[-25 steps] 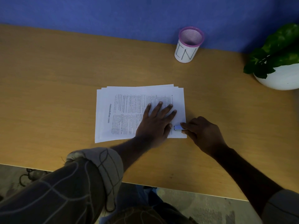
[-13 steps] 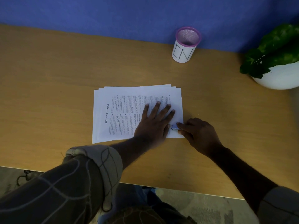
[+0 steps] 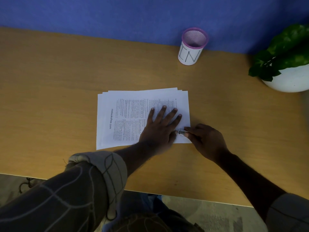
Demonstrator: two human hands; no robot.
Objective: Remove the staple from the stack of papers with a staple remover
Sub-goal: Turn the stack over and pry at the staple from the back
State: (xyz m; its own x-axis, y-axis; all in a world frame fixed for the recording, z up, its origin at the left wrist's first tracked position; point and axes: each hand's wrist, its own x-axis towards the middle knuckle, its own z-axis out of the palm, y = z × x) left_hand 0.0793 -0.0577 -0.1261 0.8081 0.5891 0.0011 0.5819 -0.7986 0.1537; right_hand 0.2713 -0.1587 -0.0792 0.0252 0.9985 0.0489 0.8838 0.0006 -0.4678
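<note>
A: Where's the staple remover point(image 3: 181, 132)?

B: Pinched in the right hand point(image 3: 206, 139), its metal tip pointing left onto the near right corner of the stack of papers point(image 3: 127, 114) on the tabletop point(image 3: 50, 97). The staple itself I can't make out.

A: And the other?

B: The left hand point(image 3: 160, 128) lies flat, fingers spread, holding nothing, pinning the sheets just beside the tip.

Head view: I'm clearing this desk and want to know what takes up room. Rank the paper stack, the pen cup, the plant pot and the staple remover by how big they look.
1. paper stack
2. plant pot, cut off at the frame edge, so unsure
3. pen cup
4. staple remover, mostly hidden in the right hand
</note>
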